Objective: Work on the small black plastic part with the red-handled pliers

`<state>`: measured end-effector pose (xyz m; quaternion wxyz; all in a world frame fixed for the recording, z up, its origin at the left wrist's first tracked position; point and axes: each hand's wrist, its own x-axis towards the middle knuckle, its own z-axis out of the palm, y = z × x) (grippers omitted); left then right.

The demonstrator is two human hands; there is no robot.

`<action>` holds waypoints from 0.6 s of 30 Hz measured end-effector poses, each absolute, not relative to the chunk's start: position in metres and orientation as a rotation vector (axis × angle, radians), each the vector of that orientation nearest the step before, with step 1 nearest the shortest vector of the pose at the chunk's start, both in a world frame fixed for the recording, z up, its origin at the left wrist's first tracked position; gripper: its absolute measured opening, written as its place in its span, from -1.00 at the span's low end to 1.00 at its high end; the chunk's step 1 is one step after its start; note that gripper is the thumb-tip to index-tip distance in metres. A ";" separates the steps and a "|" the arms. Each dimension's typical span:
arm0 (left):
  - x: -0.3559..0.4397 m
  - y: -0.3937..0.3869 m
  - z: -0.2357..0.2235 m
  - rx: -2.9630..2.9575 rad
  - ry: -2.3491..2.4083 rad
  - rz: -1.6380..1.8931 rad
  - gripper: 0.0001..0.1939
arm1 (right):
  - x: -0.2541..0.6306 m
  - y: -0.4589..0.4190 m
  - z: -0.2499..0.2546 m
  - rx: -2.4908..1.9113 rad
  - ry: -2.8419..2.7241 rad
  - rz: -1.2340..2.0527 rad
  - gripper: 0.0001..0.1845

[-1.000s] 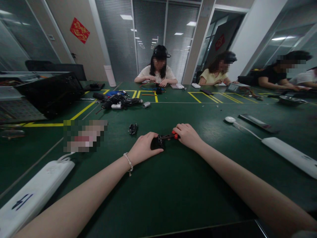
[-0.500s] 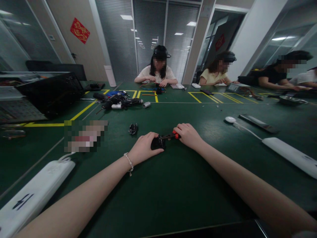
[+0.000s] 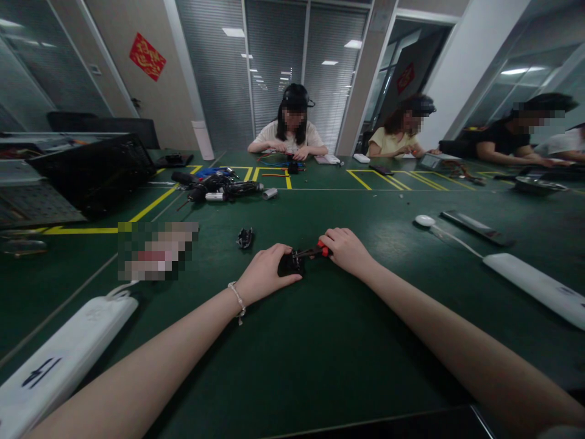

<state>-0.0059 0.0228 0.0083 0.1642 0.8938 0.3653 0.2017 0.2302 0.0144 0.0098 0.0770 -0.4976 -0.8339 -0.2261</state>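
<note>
In the head view, my left hand (image 3: 265,272) grips a small black part (image 3: 289,264) against the green table, thumb on its near side and fingers on its far side. My right hand (image 3: 348,249) is closed round the red handles of a pair of pliers (image 3: 315,250). The dark jaws point left and reach the right edge of the black part; whether they clamp on it is too small to tell. Another small black piece (image 3: 245,238) lies on the table beyond my left hand.
White power strips lie at left (image 3: 68,366) and right (image 3: 534,286). A phone (image 3: 478,227) and a white mouse-like object (image 3: 425,221) rest at right. Black cables and tools (image 3: 223,186) are heaped farther off; a black computer case (image 3: 91,174) stands left. Several people sit across the table.
Almost nothing differs. Both hands hold the same places, with the pliers still at the black part.
</note>
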 end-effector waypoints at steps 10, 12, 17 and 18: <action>-0.006 0.021 0.010 2.551 1.032 0.575 -0.47 | 0.230 0.013 0.011 -1.484 -2.471 -0.745 -0.71; -0.006 0.021 0.010 2.559 1.030 0.584 -0.47 | 0.229 0.013 0.012 -1.484 -2.466 -0.752 -0.72; -0.005 0.021 0.010 2.577 1.028 0.601 -0.47 | 0.229 0.014 0.010 -1.482 -2.463 -0.744 -0.69; -0.005 0.021 0.010 2.575 1.029 0.597 -0.47 | 0.229 0.015 0.009 -1.478 -2.464 -0.739 -0.69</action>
